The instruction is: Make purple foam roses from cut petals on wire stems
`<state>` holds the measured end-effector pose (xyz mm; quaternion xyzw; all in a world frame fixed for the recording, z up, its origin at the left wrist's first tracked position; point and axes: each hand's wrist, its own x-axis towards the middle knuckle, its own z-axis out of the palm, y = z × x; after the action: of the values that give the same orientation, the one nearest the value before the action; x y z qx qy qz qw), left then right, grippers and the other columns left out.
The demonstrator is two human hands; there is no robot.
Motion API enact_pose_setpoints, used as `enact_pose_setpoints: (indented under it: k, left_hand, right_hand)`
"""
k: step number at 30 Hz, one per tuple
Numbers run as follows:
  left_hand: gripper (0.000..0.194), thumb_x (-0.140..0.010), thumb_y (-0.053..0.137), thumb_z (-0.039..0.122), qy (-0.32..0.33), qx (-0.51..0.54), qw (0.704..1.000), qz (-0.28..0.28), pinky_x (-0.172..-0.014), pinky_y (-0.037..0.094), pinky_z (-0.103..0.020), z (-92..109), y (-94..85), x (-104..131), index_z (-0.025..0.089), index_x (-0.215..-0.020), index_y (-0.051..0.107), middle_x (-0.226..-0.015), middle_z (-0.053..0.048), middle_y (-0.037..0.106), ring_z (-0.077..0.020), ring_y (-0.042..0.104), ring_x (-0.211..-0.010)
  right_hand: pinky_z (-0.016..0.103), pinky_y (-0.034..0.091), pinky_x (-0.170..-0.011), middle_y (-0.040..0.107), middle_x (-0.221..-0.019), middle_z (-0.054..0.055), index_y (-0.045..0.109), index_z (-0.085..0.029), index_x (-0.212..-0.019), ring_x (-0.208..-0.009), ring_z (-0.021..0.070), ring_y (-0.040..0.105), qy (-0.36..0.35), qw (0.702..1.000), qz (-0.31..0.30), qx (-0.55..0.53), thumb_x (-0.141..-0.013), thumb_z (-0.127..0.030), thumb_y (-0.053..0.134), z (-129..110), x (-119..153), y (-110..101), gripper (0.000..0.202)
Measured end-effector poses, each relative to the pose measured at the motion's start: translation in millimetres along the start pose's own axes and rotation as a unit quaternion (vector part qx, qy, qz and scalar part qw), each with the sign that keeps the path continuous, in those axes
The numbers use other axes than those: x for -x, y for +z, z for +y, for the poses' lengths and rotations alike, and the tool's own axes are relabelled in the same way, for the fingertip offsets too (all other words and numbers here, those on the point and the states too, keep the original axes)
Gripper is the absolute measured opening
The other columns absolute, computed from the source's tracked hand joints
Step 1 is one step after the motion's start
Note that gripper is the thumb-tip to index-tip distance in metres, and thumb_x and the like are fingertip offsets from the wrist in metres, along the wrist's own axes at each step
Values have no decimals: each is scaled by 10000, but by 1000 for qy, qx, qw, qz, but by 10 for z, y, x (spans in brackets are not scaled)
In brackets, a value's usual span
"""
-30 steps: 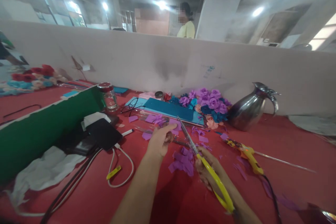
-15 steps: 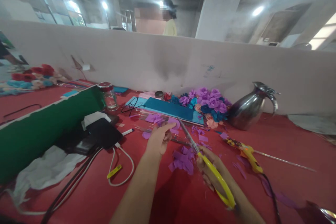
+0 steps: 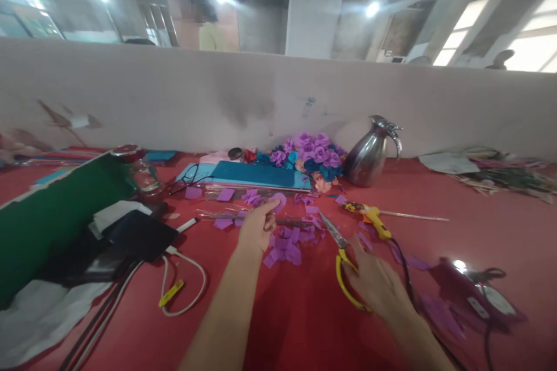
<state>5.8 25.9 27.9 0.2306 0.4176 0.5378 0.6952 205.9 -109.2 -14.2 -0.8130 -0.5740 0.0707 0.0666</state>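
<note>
My left hand is closed, thumb and forefinger pinching a rounded purple paper piece. To the right, my right hand is on the yellow-handled scissors, low over the table; part of the handles is hidden under the fingers. The blades point away and to the left, nearly shut. Between the hands lies a small pile of purple paper pieces. A thin dark stick lies just beyond it, and more purple scraps are scattered behind my left hand.
A yellow glue gun with a glue stick lies right, its cord running forward. Paper flowers and a metal jug stand at the back. At left are a jar, a black device with cables, and a green panel.
The view has swung right. My right hand and the scissors have lowered toward the table, the hand now more palm-down. My left hand still pinches the purple paper piece.
</note>
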Motion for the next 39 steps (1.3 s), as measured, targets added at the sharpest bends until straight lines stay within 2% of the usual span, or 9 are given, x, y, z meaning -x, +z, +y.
enact_pose_setpoints:
  k: [3, 6, 10, 12, 14, 21, 26, 33, 39]
  left_hand:
    - [357, -529, 776, 151, -25, -1, 1000, 3, -341, 130, -182, -23, 12, 12, 169, -518, 419, -364, 122, 333, 2, 207, -291]
    - [372, -521, 801, 156, -48, 28, 998, -21, -345, 165, -175, -92, 24, 48, 169, -535, 429, -369, 128, 326, 0, 211, -302]
    - [401, -509, 837, 193, -93, 79, 992, -39, -353, 206, -162, -273, 40, 122, 171, -556, 439, -373, 119, 345, -13, 263, -322]
    - [383, -512, 839, 192, -114, 106, 987, -34, -358, 222, -160, -352, 47, 150, 167, -578, 462, -390, 106, 384, -19, 304, -333]
    - [352, -517, 831, 168, -122, 119, 985, -11, -356, 225, -158, -398, 50, 162, 159, -607, 491, -425, 92, 441, -15, 315, -337]
    - [303, -502, 810, 116, -126, 64, 989, -32, -347, 168, -158, -378, 41, 167, 146, -672, 561, -433, 99, 443, 3, 247, -315]
    - [295, -486, 824, 154, -64, -53, 995, -50, -360, 130, -162, -351, -5, 147, 148, -629, 566, -358, 116, 350, -5, 234, -310]
    - [275, -488, 827, 182, -41, -105, 991, -66, -358, 103, -177, -293, -11, 149, 139, -632, 597, -329, 131, 282, -9, 188, -310]
    - [270, -468, 851, 197, -21, -144, 984, -98, -350, 115, -174, -204, -3, 180, 107, -636, 659, -403, 66, 456, -1, 263, -322]
  right_hand:
    - [341, 393, -603, 674, -972, 152, 656, -211, -1009, -860, 316, 650, -9, 999, 29, 37, -867, -260, 487, -21, -1, -125, 226]
    - [386, 440, -733, 651, -1039, 138, 674, -222, -943, -976, 312, 602, -74, 987, 75, -120, -846, -307, 524, -202, -105, -249, 198]
    - [342, 477, -795, 659, -1015, 75, 607, -209, -1002, -923, 220, 614, -149, 833, -12, -532, -745, -395, 637, -684, -359, -196, 318]
    - [319, 473, -769, 664, -901, 42, 607, -191, -908, -841, 190, 610, -142, 764, -55, -627, -712, -418, 679, -890, -463, -99, 309]
    - [300, 456, -727, 643, -776, 13, 602, -178, -797, -753, 169, 587, -121, 738, -68, -661, -690, -436, 704, -992, -527, -1, 297]
    - [259, 390, -622, 559, -624, -37, 589, -177, -675, -619, 125, 498, -79, 733, -71, -672, -641, -376, 709, -811, -585, 69, 235]
    - [252, 360, -591, 545, -575, -55, 581, -181, -660, -569, 110, 467, -90, 767, -132, -622, -628, -287, 626, -748, -598, 10, 120]
    - [242, 316, -559, 497, -558, -71, 572, -189, -665, -552, 101, 417, -89, 771, -80, -625, -639, -317, 596, -735, -646, 55, 133]
    - [248, 386, -601, 586, -621, -31, 605, -194, -661, -613, 130, 520, -171, 840, -55, -513, -703, -304, 535, -554, -646, -16, 137]
